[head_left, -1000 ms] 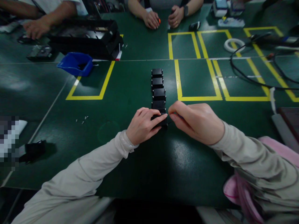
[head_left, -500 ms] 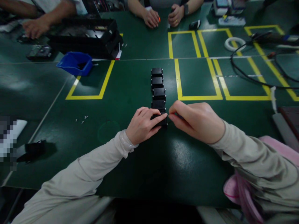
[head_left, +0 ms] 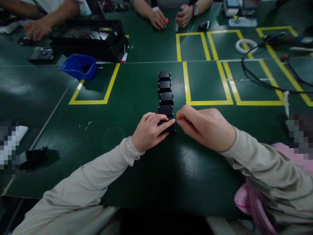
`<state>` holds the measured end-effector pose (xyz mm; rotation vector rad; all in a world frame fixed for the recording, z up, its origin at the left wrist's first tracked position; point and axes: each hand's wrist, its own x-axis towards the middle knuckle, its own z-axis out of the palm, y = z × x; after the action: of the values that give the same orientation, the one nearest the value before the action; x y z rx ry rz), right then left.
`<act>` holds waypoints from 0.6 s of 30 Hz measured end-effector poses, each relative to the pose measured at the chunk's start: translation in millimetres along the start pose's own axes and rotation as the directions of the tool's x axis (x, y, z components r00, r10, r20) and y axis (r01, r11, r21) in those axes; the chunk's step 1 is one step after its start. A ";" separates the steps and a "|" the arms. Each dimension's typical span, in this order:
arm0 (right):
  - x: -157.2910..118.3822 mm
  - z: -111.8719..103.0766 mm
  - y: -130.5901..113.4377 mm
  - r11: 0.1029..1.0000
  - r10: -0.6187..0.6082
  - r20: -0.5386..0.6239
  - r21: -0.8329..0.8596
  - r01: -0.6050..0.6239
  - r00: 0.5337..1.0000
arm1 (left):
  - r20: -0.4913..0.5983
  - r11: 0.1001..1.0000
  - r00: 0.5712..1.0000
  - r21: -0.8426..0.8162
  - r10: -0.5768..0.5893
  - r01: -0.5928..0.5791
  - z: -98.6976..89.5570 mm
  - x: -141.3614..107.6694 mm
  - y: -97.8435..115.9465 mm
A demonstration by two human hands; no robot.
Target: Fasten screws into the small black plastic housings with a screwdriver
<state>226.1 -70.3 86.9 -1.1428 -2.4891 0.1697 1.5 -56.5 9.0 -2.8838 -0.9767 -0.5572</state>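
Note:
Several small black box-like parts with silver screws at their sides stand in a column, one of them a black block just beyond my fingers. My left hand is closed over the nearest black block, its fingers lying across the top and near side and covering most of it. At that block's right edge, my right hand is closed in a pinch. Something thin and dark shows between its fingertips and the block's corner, too small to name.
Several tiny screws lie to the left. A blue bin and black trays stand farther back. Yellow tape marks the green table. A white ring and black cable lie at right. Two other people's hands are across the table.
My right hand has shifted very slightly at the block's right edge. My left hand and the column of black blocks stay in place.

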 end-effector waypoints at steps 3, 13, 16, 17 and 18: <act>-1.0 1.7 1.3 1.000 -0.017 -0.002 0.007 0.017 1.000 | 0.006 1.000 1.000 0.000 -0.006 0.006 0.2 -0.2 0.2; -1.4 2.2 1.6 1.000 -0.008 0.001 0.018 0.008 1.000 | 0.009 1.000 1.000 0.011 0.003 -0.003 0.7 -0.4 -0.1; -2.1 3.5 2.1 1.000 -0.009 -0.015 0.017 0.009 1.000 | 0.004 1.000 1.000 0.007 0.001 -0.001 0.8 -0.7 -0.1; -2.5 4.1 2.2 1.000 -0.011 -0.022 0.016 0.012 1.000 | 0.004 1.000 1.000 0.006 -0.001 0.001 0.9 -0.8 0.0; -2.9 4.6 2.4 1.000 -0.015 -0.029 0.016 0.016 0.999 | 0.005 1.000 1.000 0.005 -0.002 0.002 0.8 -0.9 0.0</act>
<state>227.7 -70.7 81.1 -1.1111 -2.4665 0.1680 1.2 -56.9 7.9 -2.8815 -0.9808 -0.5473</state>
